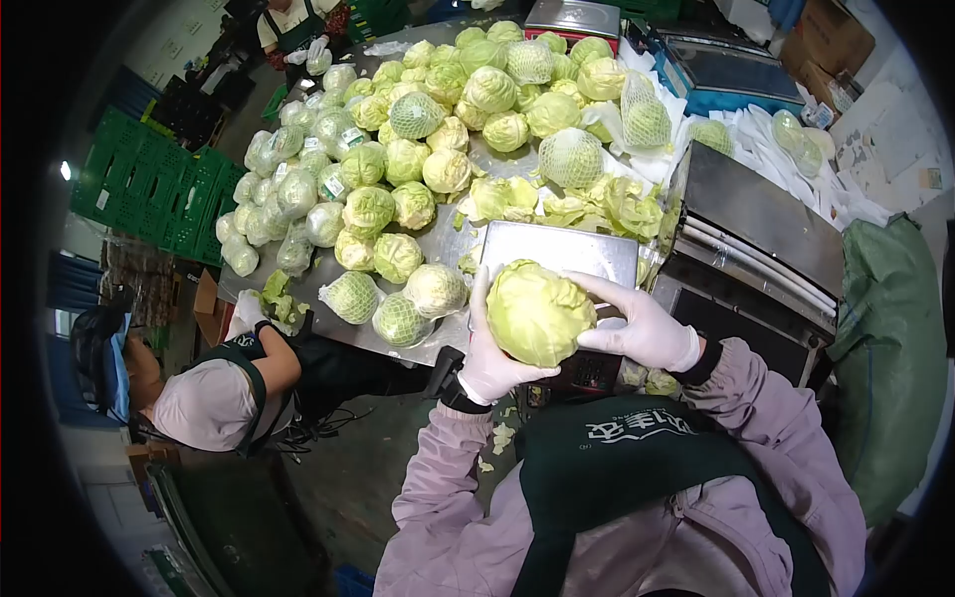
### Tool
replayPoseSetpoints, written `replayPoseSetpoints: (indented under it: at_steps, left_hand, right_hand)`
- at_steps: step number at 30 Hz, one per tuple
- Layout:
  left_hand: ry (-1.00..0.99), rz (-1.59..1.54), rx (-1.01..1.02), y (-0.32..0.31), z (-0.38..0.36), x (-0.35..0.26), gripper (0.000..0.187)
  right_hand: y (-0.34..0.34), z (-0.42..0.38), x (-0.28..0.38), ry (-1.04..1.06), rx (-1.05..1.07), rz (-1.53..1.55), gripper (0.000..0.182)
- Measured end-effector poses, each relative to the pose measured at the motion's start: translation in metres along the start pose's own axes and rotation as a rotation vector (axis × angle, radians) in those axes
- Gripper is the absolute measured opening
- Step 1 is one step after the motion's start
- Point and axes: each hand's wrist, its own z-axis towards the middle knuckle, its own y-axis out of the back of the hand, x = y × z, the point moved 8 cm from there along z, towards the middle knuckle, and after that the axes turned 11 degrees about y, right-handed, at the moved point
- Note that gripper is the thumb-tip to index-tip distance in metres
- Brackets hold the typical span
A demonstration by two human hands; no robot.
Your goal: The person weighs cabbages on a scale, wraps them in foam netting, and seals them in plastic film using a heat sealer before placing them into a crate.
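A pale green cabbage is held up between my two gloved hands. My left hand cups it from the left and below, thumb along its side. From the right, my right hand steadies it, with fingers over the upper edge and thumb near the lower right. Just beyond the cabbage is the metal plate of a weighing scale, partly covered by the cabbage and hands. Left of my left hand sit net-wrapped cabbages, close together on the metal table.
Loose cabbages and bagged cabbages crowd the table. Trimmed leaves lie behind the scale. A wrapping machine stands to the right, beside a green sack. Co-workers stand left and at the far end. Green crates are stacked left.
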Motion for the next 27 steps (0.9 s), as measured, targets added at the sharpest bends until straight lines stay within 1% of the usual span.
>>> replayPoseSetpoints:
  at_steps: [2,3,4,5,6,9,10,11,13,14,15,17,19,20,21,23,24,26,27]
  left_hand:
    - [-0.022,0.005,-0.003,-0.003,-0.001,0.010,0.135]
    - [-0.044,0.008,-0.006,-0.006,-0.001,0.010,0.132]
    - [-0.041,-0.040,-0.019,-0.010,-0.002,0.011,0.125]
    - [-0.040,-0.041,-0.012,-0.012,-0.001,0.011,0.125]
    - [-0.052,-0.032,0.006,-0.015,-0.001,0.010,0.123]
    - [-0.043,-0.032,0.050,-0.023,-0.002,0.004,0.121]
    - [-0.024,-0.041,0.072,-0.026,-0.002,0.003,0.119]
    - [-0.024,-0.041,0.077,-0.027,-0.002,0.004,0.119]
    - [-0.054,0.047,0.138,-0.034,-0.002,0.003,0.117]
    - [-0.054,0.046,0.141,-0.034,-0.002,0.007,0.117]
    - [-0.050,-0.013,0.130,-0.031,-0.001,0.014,0.115]
    - [-0.046,-0.072,0.112,-0.028,0.002,0.025,0.114]
    - [-0.019,-0.001,0.010,-0.018,0.005,0.032,0.111]
    - [0.011,0.052,-0.028,-0.017,0.008,0.032,0.109]
    - [0.006,0.054,-0.040,-0.017,0.013,0.034,0.109]
    - [0.088,0.157,-0.097,-0.014,0.024,0.048,0.108]
    - [0.136,0.086,-0.110,-0.017,0.030,0.049,0.107]
    - [0.176,0.114,-0.148,-0.022,0.045,0.063,0.107]
    - [0.214,0.142,-0.175,-0.022,0.052,0.074,0.107]
  right_hand:
    - [0.004,-0.004,0.004,0.038,-0.013,-0.222,0.063]
    - [0.006,-0.004,0.004,0.039,-0.019,-0.223,0.063]
    - [0.007,-0.004,0.014,0.151,-0.013,-0.391,0.059]
    - [0.007,-0.006,0.023,0.261,-0.006,-0.559,0.056]
    - [0.009,-0.007,0.024,0.257,-0.011,-0.562,0.056]
    - [0.023,-0.008,0.015,0.090,-0.038,-0.453,0.037]
    - [0.026,-0.008,0.009,0.045,-0.035,-0.372,0.027]
    - [0.030,-0.008,0.014,0.045,-0.039,-0.373,0.027]
    - [0.032,-0.013,-0.003,-0.309,0.019,-0.040,0.021]
    - [0.045,-0.007,0.005,-0.119,0.048,-0.156,0.016]
    - [0.063,-0.007,0.004,-0.060,-0.046,-0.063,0.022]
    - [0.100,-0.002,0.003,0.122,-0.386,0.396,0.034]
    - [0.148,-0.010,-0.025,-0.007,-0.665,0.104,0.044]
    - [0.166,-0.015,-0.045,-0.086,-0.685,-0.060,0.050]
    - [0.156,-0.015,-0.048,-0.058,-0.643,-0.035,0.061]
    - [0.144,-0.026,-0.083,-0.195,-0.667,-0.264,0.069]
    - [0.119,-0.024,-0.091,-0.253,-0.535,-0.227,0.071]
    - [0.078,-0.018,-0.114,-0.367,-0.309,-0.135,0.074]
    - [0.066,-0.015,-0.119,-0.308,-0.339,-0.081,0.070]
